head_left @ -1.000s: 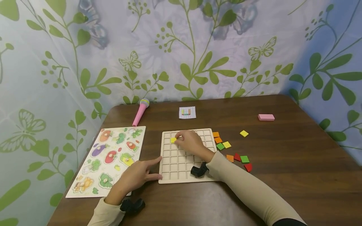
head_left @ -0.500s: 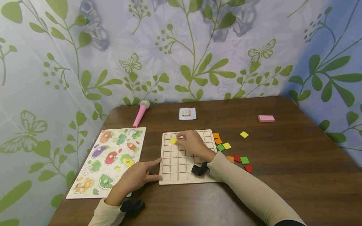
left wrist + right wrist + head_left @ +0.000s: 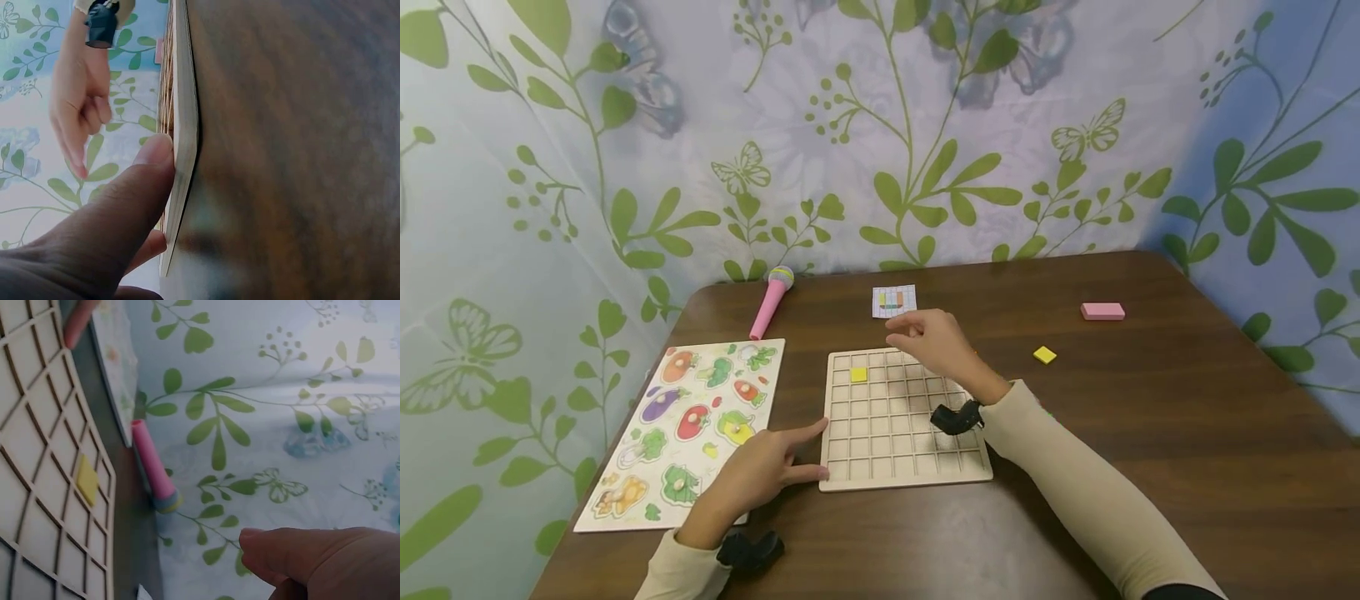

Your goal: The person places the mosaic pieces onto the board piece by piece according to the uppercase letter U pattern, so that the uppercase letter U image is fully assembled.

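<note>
A pale wooden grid board lies on the table, with one yellow square tile in a cell of its upper left part. My left hand touches the board's left edge with thumb and forefinger spread and fairly straight. In the left wrist view the thumb rests against the board's side. Above the board's far edge hovers my right hand, its fingers loosely bent and nothing seen between them. The right wrist view shows the tile in its cell, apart from that hand's fingers.
A vegetable puzzle board lies at left, partly under the left forearm. Behind are a pink toy microphone and a small patterned card. A loose yellow tile and a pink block lie at right. The right arm hides other tiles.
My right hand has let go of the yellow tile area and risen up and to the right. Its arm now covers the loose tiles beside the board. The left hand stays put.
</note>
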{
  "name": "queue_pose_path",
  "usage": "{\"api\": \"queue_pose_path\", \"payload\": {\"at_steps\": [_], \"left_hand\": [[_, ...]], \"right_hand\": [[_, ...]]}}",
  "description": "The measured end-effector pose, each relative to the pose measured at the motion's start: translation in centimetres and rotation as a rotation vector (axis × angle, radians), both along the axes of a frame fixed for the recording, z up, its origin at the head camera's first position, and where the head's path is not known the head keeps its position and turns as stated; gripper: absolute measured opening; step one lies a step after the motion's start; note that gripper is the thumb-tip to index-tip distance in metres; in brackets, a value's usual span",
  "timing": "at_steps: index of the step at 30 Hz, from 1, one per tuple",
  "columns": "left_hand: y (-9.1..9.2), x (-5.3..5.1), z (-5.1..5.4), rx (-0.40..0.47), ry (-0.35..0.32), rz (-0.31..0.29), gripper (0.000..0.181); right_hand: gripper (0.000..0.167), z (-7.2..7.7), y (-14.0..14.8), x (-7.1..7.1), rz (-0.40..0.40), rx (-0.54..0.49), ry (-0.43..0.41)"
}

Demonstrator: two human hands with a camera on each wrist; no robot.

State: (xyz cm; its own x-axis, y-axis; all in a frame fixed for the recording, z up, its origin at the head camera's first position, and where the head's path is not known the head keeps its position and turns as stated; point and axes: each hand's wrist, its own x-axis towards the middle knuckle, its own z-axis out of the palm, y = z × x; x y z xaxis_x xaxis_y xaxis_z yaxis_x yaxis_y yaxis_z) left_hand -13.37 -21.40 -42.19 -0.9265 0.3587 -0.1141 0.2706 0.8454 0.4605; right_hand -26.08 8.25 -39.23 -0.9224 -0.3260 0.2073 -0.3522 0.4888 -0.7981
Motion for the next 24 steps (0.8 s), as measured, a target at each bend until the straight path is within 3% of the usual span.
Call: {"api": "queue_pose_path", "payload": {"at_steps": [6,11,18,24], "left_hand": [[0.0,0.0,-0.1,-0.01,0.014,0.0,0.074],[0.0,0.0,-0.1,0.003,0.009,0.005,0.074],[-0.1,0.1,-0.2,0.011,0.011,-0.004,0.073],[-0.2,0.0,-0.3,0.021,0.027,-0.035,0.073]], "right_hand": [[0.024,2.6,3.6,-0.3,0.0,-0.062,0.055],[0.028,3.4,6.0,-0.1,-0.01,-0.044,0.073],[0.027,1.9,9.2,0.2,-0.054,0.07,0.132],[0.029,-0.1,13.1,0.4,-0.151,0.144,0.192]]}}
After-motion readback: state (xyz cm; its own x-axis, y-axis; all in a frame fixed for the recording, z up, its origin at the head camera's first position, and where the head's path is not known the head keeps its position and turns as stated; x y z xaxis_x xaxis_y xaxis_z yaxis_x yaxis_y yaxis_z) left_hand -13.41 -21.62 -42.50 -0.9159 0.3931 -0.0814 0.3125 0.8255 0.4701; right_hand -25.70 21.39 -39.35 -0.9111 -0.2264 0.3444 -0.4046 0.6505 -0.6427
